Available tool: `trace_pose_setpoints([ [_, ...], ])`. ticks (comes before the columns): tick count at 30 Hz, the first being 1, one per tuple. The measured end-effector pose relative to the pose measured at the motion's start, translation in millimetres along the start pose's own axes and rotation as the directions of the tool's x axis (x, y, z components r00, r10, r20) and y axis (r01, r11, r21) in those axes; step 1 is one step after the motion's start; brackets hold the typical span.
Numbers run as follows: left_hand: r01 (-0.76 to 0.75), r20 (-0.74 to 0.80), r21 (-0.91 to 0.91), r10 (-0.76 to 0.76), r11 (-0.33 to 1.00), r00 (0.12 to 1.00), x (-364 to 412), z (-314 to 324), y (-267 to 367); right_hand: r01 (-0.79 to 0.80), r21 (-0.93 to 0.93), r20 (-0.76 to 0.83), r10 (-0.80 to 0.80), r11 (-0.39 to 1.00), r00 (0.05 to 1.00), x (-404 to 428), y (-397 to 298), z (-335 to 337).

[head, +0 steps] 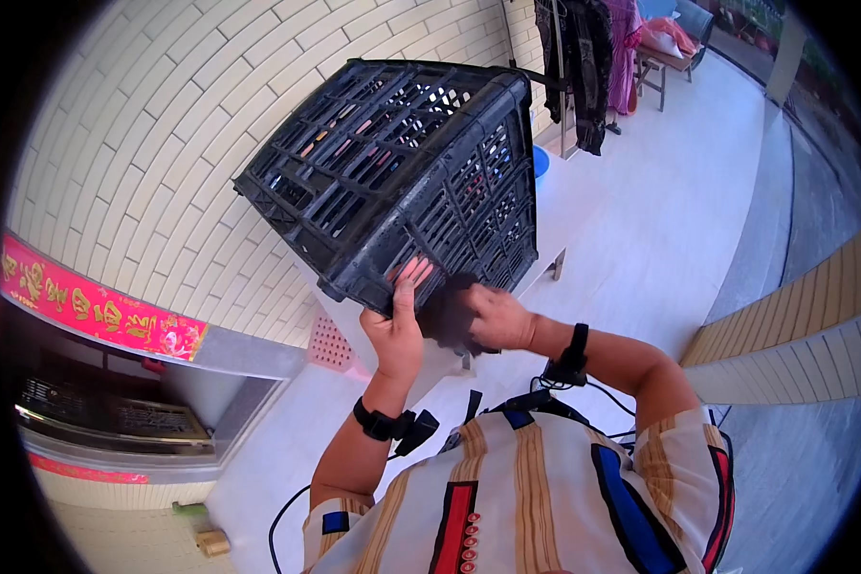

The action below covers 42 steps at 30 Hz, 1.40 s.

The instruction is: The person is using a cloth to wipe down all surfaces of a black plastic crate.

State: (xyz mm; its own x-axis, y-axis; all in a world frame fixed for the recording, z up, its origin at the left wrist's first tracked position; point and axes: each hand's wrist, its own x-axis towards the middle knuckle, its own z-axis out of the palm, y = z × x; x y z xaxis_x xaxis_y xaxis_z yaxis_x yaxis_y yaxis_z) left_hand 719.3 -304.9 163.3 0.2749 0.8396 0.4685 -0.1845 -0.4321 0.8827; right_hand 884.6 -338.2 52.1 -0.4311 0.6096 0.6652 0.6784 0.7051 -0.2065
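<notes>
A black slatted plastic crate [402, 179] stands tilted in front of me, over a pale surface. My left hand [396, 330] grips its near lower rim, with the fingers reaching in through the slats and the thumb outside. In my right hand [499, 316] is a dark, motion-blurred cloth [446, 316], pressed at or very close to the crate's near side. Small light and coloured patches show through the slats, but what they are cannot be made out.
Beyond the crate's right side, a blue basin [541, 163] is partly visible. Clothes [581, 72] hang on a rack farther back. A pink perforated plastic piece [330, 343] lies low left, near a brick-patterned wall [165, 143]. A wooden stool [651, 79] stands at the far right.
</notes>
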Motion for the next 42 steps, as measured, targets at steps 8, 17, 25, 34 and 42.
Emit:
trace_pose_setpoints([
  [8, 0.004, 0.014, -0.085, -0.003, 0.996, 1.0, 0, 1, -2, -0.56, -0.103, -0.308, 0.509, 0.822, 0.804, -29, 87, -30],
  [17, -0.026, 0.006, -0.085, 0.026, 0.996, 1.0, 4, 5, -2, -0.467, 0.011, -0.337, 0.443, 0.884, 0.831, -33, 50, 7],
  [25, 0.011, 0.03, -0.076, -0.009, 0.997, 1.0, 1, -4, -3, -0.078, -0.022, 0.241, 0.081, 0.997, 0.967, -42, 16, 30],
  [34, -0.038, 0.025, -0.084, 0.04, 0.996, 0.999, 4, 1, -3, -0.772, 0.17, -0.403, 0.758, 0.613, 0.513, -75, 123, 3],
  [42, -0.043, -0.02, -0.038, 0.042, 0.998, 0.999, 2, 1, -6, -0.643, 0.132, -0.034, 0.652, 0.754, 0.757, -85, 53, 48],
])
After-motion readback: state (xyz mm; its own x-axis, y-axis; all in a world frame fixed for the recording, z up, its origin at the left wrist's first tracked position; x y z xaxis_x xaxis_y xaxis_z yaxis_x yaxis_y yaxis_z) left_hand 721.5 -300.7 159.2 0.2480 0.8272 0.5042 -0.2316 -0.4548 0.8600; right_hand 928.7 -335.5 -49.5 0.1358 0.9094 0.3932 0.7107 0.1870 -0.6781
